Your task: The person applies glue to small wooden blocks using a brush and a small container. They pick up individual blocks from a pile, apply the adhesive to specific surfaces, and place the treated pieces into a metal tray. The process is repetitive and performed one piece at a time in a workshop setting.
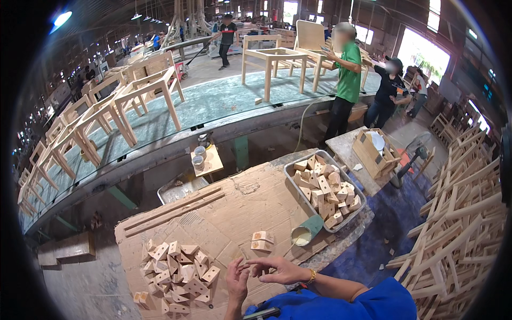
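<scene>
My left hand (236,280) and my right hand (278,269) meet over the near edge of a cardboard-covered bench (234,213), fingertips touching. Whether a small item sits between the fingers I cannot tell. Two small wooden blocks (261,241) lie just beyond my right hand. A heap of several small wooden corner blocks (176,272) sits left of my left hand. A green tube with pale glue (305,232) lies to the right of the two blocks.
A metal tray (294,172) full of wooden blocks stands at the bench's right end. Long wooden strips (173,209) lie at the back left. Chair frames (144,90) ride a long conveyor beyond. Stacked frames (458,229) fill the right. Two people (349,80) stand by a small table.
</scene>
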Demonstrator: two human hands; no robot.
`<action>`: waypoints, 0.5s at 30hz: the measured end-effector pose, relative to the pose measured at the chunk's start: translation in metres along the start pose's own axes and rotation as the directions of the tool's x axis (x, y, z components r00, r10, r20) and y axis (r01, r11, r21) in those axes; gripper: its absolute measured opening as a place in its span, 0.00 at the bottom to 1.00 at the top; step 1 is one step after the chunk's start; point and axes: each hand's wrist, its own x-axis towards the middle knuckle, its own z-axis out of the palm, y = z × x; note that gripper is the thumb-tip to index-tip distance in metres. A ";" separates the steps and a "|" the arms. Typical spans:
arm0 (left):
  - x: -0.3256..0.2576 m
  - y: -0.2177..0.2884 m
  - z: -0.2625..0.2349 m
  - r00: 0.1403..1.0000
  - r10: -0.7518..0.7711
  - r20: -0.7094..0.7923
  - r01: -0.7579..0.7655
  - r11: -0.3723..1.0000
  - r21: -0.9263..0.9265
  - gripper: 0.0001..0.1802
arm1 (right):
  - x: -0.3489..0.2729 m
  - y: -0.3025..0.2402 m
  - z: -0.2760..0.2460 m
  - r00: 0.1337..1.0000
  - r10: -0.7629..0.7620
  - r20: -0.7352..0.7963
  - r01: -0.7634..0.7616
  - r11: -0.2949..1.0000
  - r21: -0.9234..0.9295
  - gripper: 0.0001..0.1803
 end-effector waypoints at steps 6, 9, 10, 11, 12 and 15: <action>-0.002 0.001 -0.001 1.000 -0.027 -0.012 0.027 1.000 -0.003 0.22 | -0.002 0.005 0.000 1.000 0.000 0.008 0.000 1.000 -0.002 0.29; -0.002 0.002 -0.001 1.000 -0.019 -0.014 0.019 1.000 0.003 0.22 | -0.002 0.004 0.000 1.000 0.002 0.013 -0.002 1.000 -0.008 0.29; -0.002 0.002 -0.001 1.000 -0.015 -0.015 0.015 1.000 0.005 0.22 | -0.001 0.004 0.001 1.000 0.002 0.013 -0.002 1.000 -0.011 0.29; -0.002 0.002 0.000 1.000 -0.016 -0.019 0.017 1.000 0.008 0.22 | -0.002 0.004 0.000 1.000 0.007 0.017 -0.007 1.000 -0.013 0.29; -0.002 0.003 0.001 1.000 -0.018 -0.022 0.018 1.000 0.012 0.22 | -0.002 0.005 0.000 1.000 0.011 0.021 -0.011 1.000 -0.016 0.29; -0.002 0.005 0.001 0.999 -0.021 -0.026 0.021 1.000 0.009 0.22 | -0.001 0.005 0.000 0.999 0.016 0.029 -0.016 1.000 -0.014 0.29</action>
